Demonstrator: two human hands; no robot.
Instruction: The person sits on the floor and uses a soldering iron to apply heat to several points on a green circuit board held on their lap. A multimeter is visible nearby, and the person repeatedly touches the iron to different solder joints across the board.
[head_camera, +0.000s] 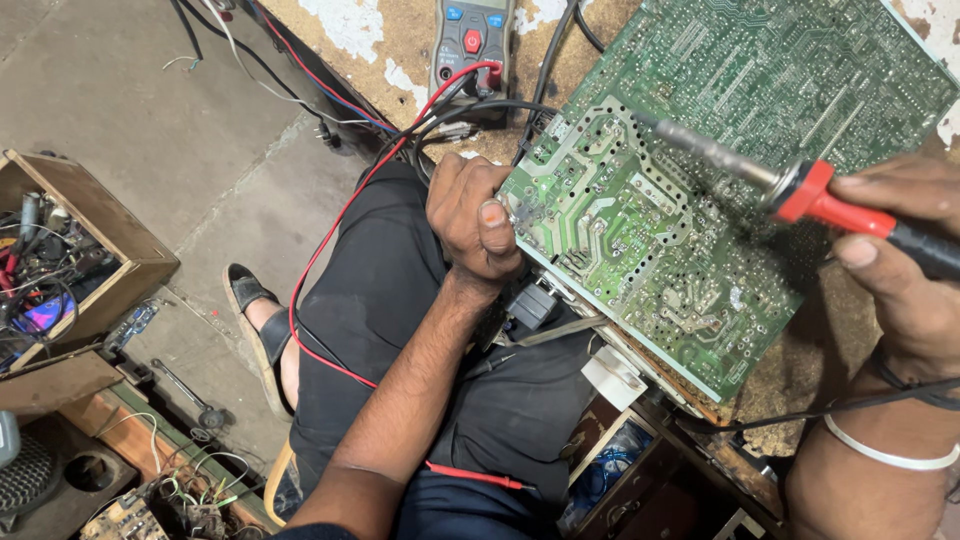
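A large green circuit board (700, 170), solder side up, lies tilted across the worn bench edge and my lap. My left hand (470, 215) grips its left edge, thumb pressed on the board. My right hand (900, 260) holds a soldering iron (800, 190) with a red collar and black handle; its metal tip rests on the board's upper middle. A bracelet and a black cord cross my right wrist.
A grey multimeter (470, 40) with red and black leads (330, 240) lies at the bench top; the leads trail over my lap. A wooden box of cables and parts (60, 250) stands on the concrete floor at left. More scrap boards and wires (160, 510) sit bottom left.
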